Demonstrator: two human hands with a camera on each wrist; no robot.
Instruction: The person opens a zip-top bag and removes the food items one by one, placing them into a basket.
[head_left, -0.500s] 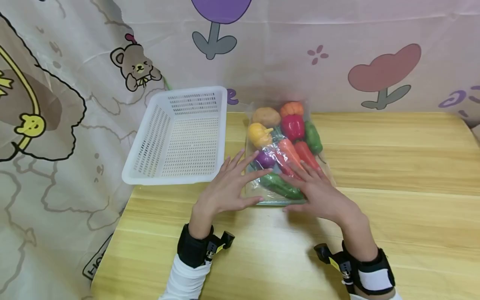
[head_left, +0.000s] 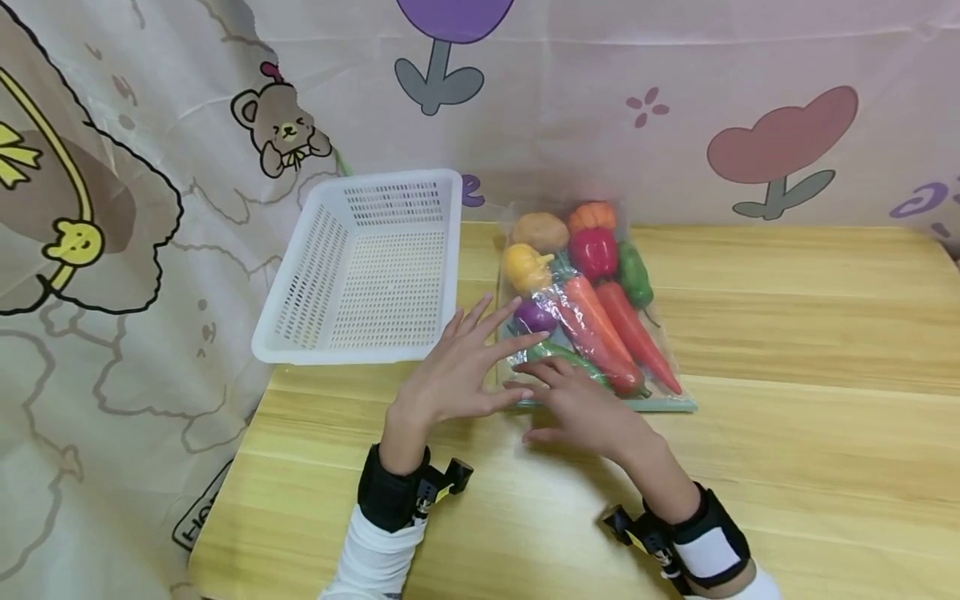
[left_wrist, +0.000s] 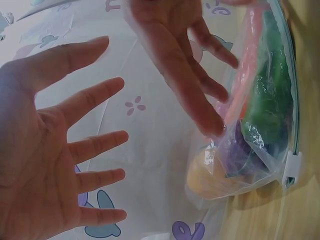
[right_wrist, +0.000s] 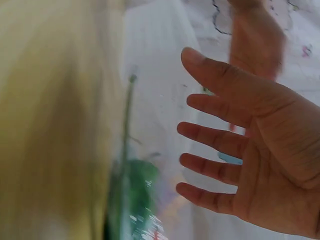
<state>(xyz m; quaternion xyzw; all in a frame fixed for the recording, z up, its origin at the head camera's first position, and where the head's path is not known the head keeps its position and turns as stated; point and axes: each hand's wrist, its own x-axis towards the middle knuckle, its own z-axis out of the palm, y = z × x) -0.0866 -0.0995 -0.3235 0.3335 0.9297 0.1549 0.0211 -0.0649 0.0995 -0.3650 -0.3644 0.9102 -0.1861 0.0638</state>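
Note:
A clear zip bag (head_left: 675, 405) filled with vegetables lies flat on the table. Through the plastic show a carrot (head_left: 592, 310), a long red pepper (head_left: 637, 333), a purple vegetable (head_left: 535, 317), a yellow pumpkin-shaped one (head_left: 527, 268) and a green one (left_wrist: 270, 95). My left hand (head_left: 453, 375), fingers spread, hovers over the bag's near left corner. Beside it, my right hand (head_left: 588, 410) is over the near edge, its fingers extended toward the left one and partly covering the green vegetable. Neither palm holds anything in the wrist views. A white zip slider (left_wrist: 292, 167) sits at the bag's corner.
A white perforated basket (head_left: 390, 287) with nothing in it stands left of the bag, overhanging the table's left edge. Behind the wooden table (head_left: 810, 333) hangs a printed cloth (head_left: 570, 108), which also covers the left side.
My right hand has moved left along the bag's near edge, uncovering the red pepper and the carrot's lower end. My left hand stays nearly in place. The head view has shifted slightly.

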